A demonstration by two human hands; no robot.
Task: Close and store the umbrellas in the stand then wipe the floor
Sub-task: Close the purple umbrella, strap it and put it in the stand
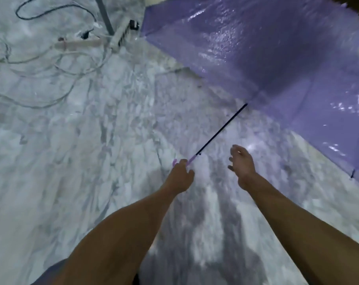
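Note:
An open purple umbrella (pixel 267 50) fills the upper right, its wet, shiny canopy spread over the marble floor. Its thin black shaft (pixel 221 129) runs down and left from the canopy to a pale purple handle. My left hand (pixel 181 175) is closed around that handle. My right hand (pixel 241 164) hovers to the right of the handle, fingers spread, holding nothing and clear of the shaft. No umbrella stand shows in this view.
The floor (pixel 82 151) is white and grey marble. At the top left lie white power strips (pixel 80 44) and a tangle of cables (pixel 36 64), with a grey pole (pixel 105 16) standing beside them.

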